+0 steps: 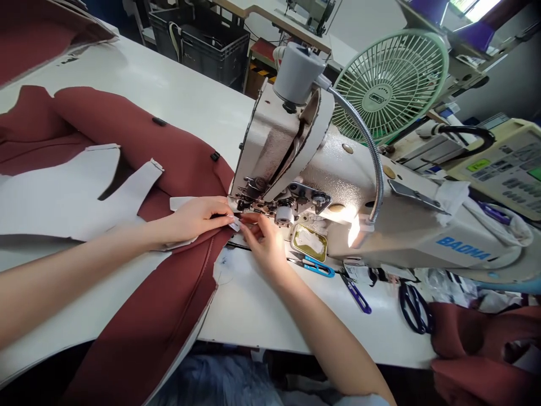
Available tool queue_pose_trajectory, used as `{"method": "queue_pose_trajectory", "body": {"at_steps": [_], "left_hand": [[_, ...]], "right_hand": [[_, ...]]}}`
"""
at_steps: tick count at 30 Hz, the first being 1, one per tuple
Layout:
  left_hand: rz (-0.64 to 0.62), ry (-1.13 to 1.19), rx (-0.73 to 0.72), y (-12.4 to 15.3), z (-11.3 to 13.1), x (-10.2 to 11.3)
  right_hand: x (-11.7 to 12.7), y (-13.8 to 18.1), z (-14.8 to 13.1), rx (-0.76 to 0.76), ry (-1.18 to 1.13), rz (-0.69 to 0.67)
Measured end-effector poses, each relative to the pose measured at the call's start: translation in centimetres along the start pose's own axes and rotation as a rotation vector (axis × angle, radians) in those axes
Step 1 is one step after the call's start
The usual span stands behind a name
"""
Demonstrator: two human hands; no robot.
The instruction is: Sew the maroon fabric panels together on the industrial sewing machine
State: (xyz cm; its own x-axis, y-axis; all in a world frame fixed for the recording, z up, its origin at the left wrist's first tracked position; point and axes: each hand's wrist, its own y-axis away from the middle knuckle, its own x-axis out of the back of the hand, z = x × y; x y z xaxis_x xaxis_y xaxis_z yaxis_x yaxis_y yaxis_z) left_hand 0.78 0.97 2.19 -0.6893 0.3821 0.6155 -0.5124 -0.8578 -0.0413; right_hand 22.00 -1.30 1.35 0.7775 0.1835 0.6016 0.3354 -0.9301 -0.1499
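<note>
My left hand (196, 219) lies on a maroon garment piece (186, 282), its thumb and fingertips pinched on a small white label (234, 224). From the other side, my right hand (267, 243) closes its thumb and forefinger at the label's right edge. Both hands are just in front of the needle area of a sewing machine (291, 141), whose head partly hides the right fingertips. White pattern-shaped pieces (51, 194) rest over the maroon fabric to the left. Two small black clips, one of them a clip (215, 156), sit on the fabric's far edge.
Blue thread snips (319, 267), purple snips (355, 294) and black-handled scissors (416, 309) lie right of my right forearm. A small tin (310, 242) sits by the machine. Behind are a green fan (380, 96) and a grey crate (203, 45). More maroon fabric (465, 332) lies at right.
</note>
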Motion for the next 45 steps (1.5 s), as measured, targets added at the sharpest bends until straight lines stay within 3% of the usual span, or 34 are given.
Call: {"method": "queue_pose_trajectory", "body": {"at_steps": [4,15,23,45], "left_hand": [[0.019,-0.058,-0.008,0.1,0.2,-0.1],[-0.009,-0.221,-0.064,0.2,0.5,-0.4],[-0.024,0.024,0.015,0.2,0.3,0.1],[0.031,-0.032,0.06,0.1,0.9,-0.2]], "right_hand": [[0.2,-0.2,-0.1,-0.104,-0.134,-0.029],[-0.2,-0.8,0.0,-0.158,-0.265,-0.113],[0.5,-1.2,-0.1,-0.199,-0.491,-0.217],[0.5,-1.1,-0.2,-0.259,-0.493,-0.183]]}}
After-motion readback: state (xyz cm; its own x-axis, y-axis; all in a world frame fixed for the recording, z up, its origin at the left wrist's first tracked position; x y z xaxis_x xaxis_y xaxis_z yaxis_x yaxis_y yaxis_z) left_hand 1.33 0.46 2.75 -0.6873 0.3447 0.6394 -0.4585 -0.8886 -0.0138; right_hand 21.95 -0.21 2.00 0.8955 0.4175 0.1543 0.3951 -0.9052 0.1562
